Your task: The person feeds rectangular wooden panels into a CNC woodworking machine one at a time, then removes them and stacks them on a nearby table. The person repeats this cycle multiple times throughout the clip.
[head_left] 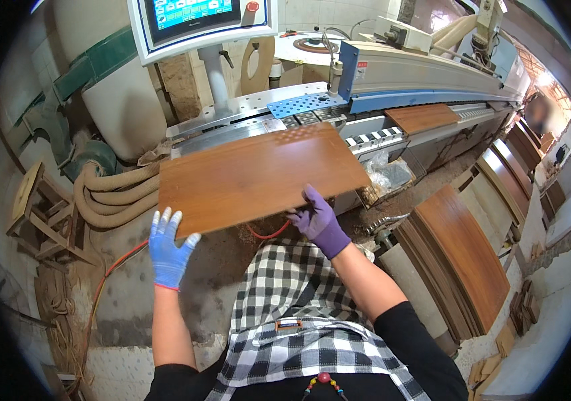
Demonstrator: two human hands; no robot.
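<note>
A brown wood-grain board (262,175) is held level in front of me, its far edge over the metal bed of a long machine. My left hand (168,250), in a blue glove with pale fingertips, grips the near left corner. Along the near edge, toward the right, my right hand (317,220) in a purple glove holds the board with its thumb on top. The fingers under the board are partly hidden. A second brown board (422,118) lies farther along the machine, beside the blue and grey beam (425,79).
A control screen (195,15) stands at the upper left. Ribbed hoses (115,190) and a wooden stool (48,217) are on the left. A red hose (121,257) crosses the floor. Stacked boards (462,257) stand at the right, near a plastic-lined bin (387,175). A blurred person (539,115) is far back.
</note>
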